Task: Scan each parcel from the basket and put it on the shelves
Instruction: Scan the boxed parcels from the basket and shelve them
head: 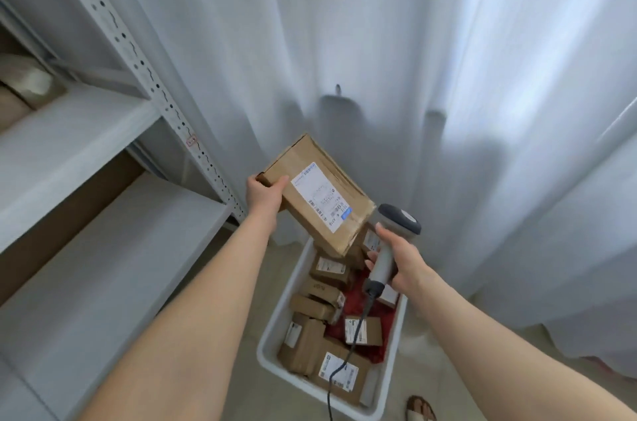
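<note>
Holding a flat cardboard parcel (317,193) in the air above the basket (281,307), the person's left hand (265,191) grips its left end with the thumb on the labelled face. The right hand (400,262) is wrapped round the handle of a corded scanner (396,234), just beside the parcel's lower right corner. The box looks stiff and probably light, since one hand carries it from one end. Its creased, taped corner suggests the firm edges are the safer hold. The white label (322,201) faces up, near the scanner head. More small parcels (310,344) lie jumbled in the basket on the floor. Shelves (103,248) stand to the left, and their perforated upright (138,55) lies between the parcel and the boards. The scanner's cable (351,344) trails over the basket and could snag. A curtain (344,41) hangs behind.
</note>
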`<action>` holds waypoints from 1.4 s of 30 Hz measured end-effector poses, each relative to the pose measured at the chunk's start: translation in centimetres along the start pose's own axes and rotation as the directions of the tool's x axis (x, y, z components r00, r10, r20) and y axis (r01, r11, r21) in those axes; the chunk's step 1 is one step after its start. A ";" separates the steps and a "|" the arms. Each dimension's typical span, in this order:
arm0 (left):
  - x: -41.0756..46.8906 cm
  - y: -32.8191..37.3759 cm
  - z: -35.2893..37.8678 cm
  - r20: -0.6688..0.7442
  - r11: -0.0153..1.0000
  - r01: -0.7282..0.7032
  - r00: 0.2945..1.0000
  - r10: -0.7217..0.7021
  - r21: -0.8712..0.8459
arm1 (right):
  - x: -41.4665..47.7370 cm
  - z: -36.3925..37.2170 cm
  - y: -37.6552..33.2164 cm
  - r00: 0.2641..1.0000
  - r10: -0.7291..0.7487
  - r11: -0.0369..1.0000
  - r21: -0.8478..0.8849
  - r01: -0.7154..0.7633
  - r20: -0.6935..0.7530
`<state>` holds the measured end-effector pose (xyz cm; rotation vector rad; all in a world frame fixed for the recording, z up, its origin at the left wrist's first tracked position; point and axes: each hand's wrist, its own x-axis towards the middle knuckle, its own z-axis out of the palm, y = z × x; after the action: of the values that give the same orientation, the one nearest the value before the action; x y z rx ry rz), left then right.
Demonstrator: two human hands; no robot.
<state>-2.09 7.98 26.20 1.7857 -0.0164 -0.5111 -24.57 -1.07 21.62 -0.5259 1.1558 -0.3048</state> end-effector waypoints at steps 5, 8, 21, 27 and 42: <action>-3.4 3.2 -1.3 -0.033 0.949 0.068 0.996 -0.082 -0.308 | -4.1 2.4 -1.2 0.997 -0.021 0.997 0.082 0.015 0.073; -5.6 3.5 -1.2 0.001 0.856 0.154 0.984 -0.176 -0.494 | -5.8 4.0 -2.0 0.995 -0.060 0.991 0.127 0.049 0.085; -10.7 2.6 -3.6 0.435 0.903 0.406 0.845 -0.311 -0.141 | -8.0 5.5 -5.6 0.943 -0.303 0.940 0.119 0.319 -0.135; -10.0 3.6 -3.7 0.159 0.975 0.200 0.964 -0.214 0.101 | -8.6 5.3 -5.9 0.929 -0.346 0.934 0.040 0.354 -0.135; -11.6 4.9 -3.8 0.258 0.969 -0.011 0.965 -0.054 0.246 | -11.1 4.7 -7.5 0.871 -0.472 0.860 -0.147 0.489 0.136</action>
<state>-9.98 13.26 35.29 1.9478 -0.2553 -0.7881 -24.18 -0.88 35.83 -0.9830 0.9486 -0.6057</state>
